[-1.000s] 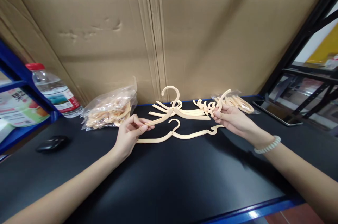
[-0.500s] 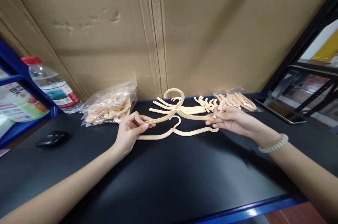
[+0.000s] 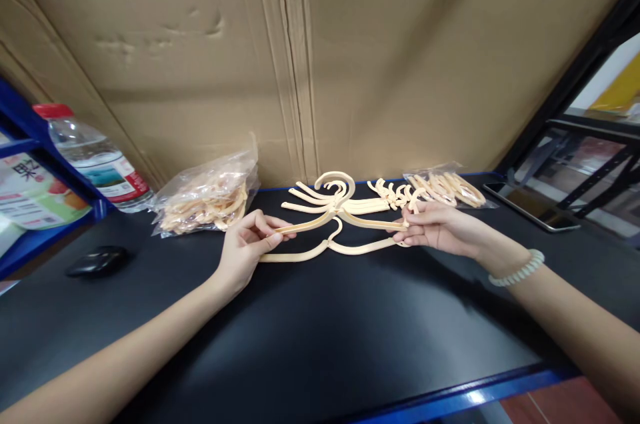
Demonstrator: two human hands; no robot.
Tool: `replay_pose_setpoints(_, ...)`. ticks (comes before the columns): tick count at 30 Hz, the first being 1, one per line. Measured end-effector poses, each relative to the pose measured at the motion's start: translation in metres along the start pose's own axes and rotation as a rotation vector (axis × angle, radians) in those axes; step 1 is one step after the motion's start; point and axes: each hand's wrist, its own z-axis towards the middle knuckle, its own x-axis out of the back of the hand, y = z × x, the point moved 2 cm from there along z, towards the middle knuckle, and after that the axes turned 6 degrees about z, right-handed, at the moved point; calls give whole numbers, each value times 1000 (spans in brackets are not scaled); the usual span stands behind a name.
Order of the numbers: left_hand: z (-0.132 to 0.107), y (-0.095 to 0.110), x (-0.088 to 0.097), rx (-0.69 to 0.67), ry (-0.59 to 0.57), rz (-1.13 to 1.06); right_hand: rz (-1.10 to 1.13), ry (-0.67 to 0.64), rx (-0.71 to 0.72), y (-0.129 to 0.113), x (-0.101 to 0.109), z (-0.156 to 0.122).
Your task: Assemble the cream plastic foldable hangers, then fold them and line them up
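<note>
A cream plastic clothes hanger (image 3: 370, 223) is held up level, its curled hook pointing up and away. My left hand (image 3: 246, 244) pinches its left end between thumb and fingers. At the other end, my right hand (image 3: 440, 229) grips the tip, and a small curved cream piece sticks up by its fingers. Another cream hanger (image 3: 300, 257) lies on the black tabletop just below and nearer me; its right end is partly behind my right fingers. Behind the held one, several more cream hangers (image 3: 370, 205) lie lined up, partly covered by it.
A clear bag of cream pieces (image 3: 205, 201) sits at the left, with a second bag (image 3: 450, 188) at the back right. Around them are a black mouse (image 3: 98, 262), a water bottle (image 3: 103, 161) and a tablet-like device (image 3: 533, 207). Cardboard (image 3: 400, 64) stands behind.
The held hanger's hook has shifted slightly right and down and now overlaps the hooks behind it. Its right end has dipped a little with my right hand. My left hand stays nearly still.
</note>
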Motion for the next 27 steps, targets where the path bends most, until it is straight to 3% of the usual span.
replay_pose_setpoints(8,0,0,1,-16,-11,-3,-13,-24,59,2,0,3)
replay_pose_setpoints(21,0,1,1,-41,-7,37,-86,141,249,4,-12,-4)
replay_pose_setpoints(27,-1,5,1,-62,-3,153,-98,230,334,5,-16,-4)
